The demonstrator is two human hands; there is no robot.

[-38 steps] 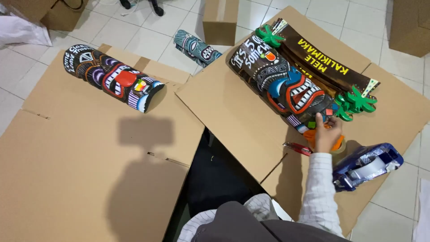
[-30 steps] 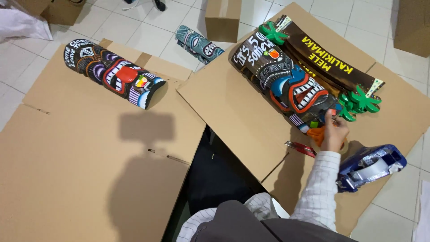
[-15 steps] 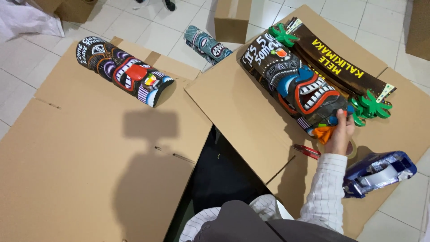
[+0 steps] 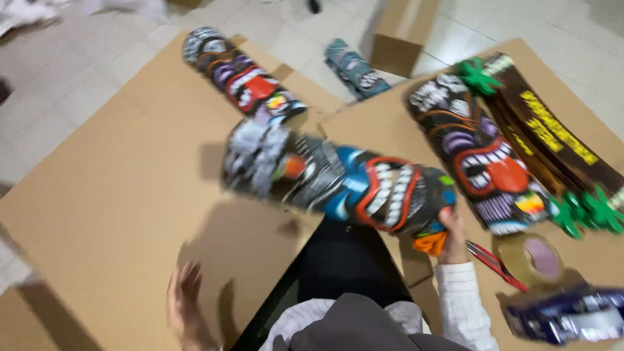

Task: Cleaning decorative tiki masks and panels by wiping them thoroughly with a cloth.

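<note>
Right hand point(image 4: 450, 229): fingers wrapped round the lower end of a painted tiki mask point(image 4: 344, 182), lifted off the floor above the gap between two cardboard sheets point(image 4: 117, 214). Left hand point(image 4: 187, 304): fingers spread, over the left sheet's near edge. Tape roll point(image 4: 532, 258) on right sheet

Flattened cardboard sheets point(image 4: 130, 195) are lying across the tiled floor point(image 4: 58, 78). Resting on the cardboard are two painted carved masks point(image 4: 244, 78) point(image 4: 481, 162), a dark sign board point(image 4: 552, 136), a roll of brown tape point(image 4: 530, 260) and a red-handled tool point(image 4: 494, 263).
</note>
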